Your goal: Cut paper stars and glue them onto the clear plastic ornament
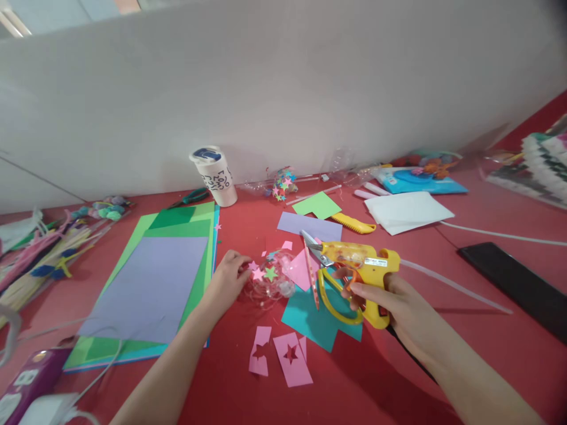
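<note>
My right hand [385, 295] grips a yellow glue gun [361, 260] by its handle, with the nozzle toward the left and a finger at the orange trigger. My left hand [231, 273] has its fingers curled at the left edge of a clear tangled plastic bundle [266, 292], which carries small pink and green paper stars [270, 274]. Beneath the glue gun lie yellow-handled scissors [328, 298], a red-patterned pencil-like stick [312, 271] and teal paper [310, 319]. Pink paper pieces with star cut-outs [290, 369] lie nearer me.
Stacked coloured sheets [146, 289] lie left, with a white tumbler [216, 177] behind. A yellow cutter [354, 223], white paper [407, 211] and blue packet [425, 182] are at the back right. A black phone-like slab [514, 283] lies right; a purple power strip [35, 378] with cables, front left.
</note>
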A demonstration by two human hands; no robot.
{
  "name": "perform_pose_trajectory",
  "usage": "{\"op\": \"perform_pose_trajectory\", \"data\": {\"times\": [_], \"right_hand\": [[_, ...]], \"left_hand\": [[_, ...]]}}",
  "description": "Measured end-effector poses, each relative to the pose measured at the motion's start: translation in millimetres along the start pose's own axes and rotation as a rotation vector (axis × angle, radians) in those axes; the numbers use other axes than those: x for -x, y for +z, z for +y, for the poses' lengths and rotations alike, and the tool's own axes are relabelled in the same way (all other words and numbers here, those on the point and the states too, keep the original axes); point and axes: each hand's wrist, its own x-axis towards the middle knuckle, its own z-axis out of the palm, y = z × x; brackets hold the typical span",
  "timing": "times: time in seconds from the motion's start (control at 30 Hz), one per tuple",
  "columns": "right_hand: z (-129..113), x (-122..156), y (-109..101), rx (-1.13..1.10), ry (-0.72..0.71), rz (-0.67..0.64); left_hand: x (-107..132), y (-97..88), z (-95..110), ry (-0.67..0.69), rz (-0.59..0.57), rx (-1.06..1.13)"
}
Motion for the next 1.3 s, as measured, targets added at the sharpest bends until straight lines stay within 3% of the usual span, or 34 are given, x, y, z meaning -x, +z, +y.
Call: {"op": "perform_pose_trajectory", "data": {"times": [0.17, 0.43, 0.7, 0.97, 1.13, 1.23, 1.3], "right_hand": [[-1, 1, 3, 0.019, 0.002, 0.058], [-2, -2, 6, 0.037, 0.024, 0.006], [-4, -1, 9, 0.011, 0.024, 0.006], [-17, 1, 21, -0.018, -0.098, -0.075], [-20, 9, 23, 0.018, -0.136, -0.073], [-19, 18, 28, -0.079, -0.055, -0.061], [-20, 24, 33, -0.132, -0.022, -0.083]], "left_hand": [[1, 0.6, -1, -0.008, -0.006, 0.009], [0, 1.1, 0, -0.069, -0.063, 0.049], [2, -1.1, 7, -0.209, 0.021, 0.337], [14, -25.7, 51, -0.363, 0.037, 0.838], [30, -41.0, 86, -0.408, -0.001, 1.032], [38, -42.3, 106, -0.420, -0.103, 1.234], [43, -39.2, 117, -0.438, -0.239, 1.367]]}}
